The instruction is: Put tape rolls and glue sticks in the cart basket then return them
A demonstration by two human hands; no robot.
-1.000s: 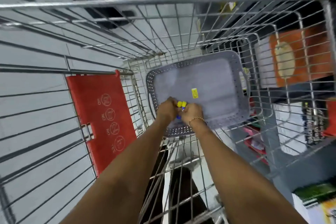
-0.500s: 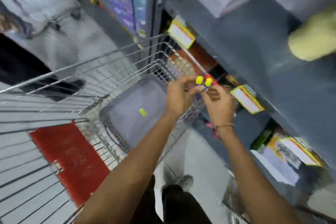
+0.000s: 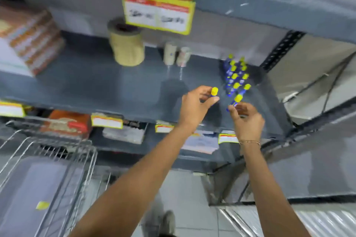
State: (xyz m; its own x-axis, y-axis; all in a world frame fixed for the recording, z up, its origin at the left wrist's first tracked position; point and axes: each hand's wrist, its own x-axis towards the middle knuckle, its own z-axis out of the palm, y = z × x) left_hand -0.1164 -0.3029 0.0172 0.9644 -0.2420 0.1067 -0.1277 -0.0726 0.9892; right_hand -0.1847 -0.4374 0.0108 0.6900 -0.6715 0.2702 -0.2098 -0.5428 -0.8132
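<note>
Now both arms reach over the shelf (image 3: pixel 119 86) — left hand (image 3: pixel 194 106) and right hand (image 3: pixel 248 119) each pinch a glue stick (image 3: pixel 214 91).

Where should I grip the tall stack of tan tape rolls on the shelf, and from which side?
Take the stack of tan tape rolls around its round side wall, about mid-height, coming from the open front edge of the shelf. It stands upright with bare shelf in front of it. The price tags hang just over its top, so a reach from above looks blocked.
</note>
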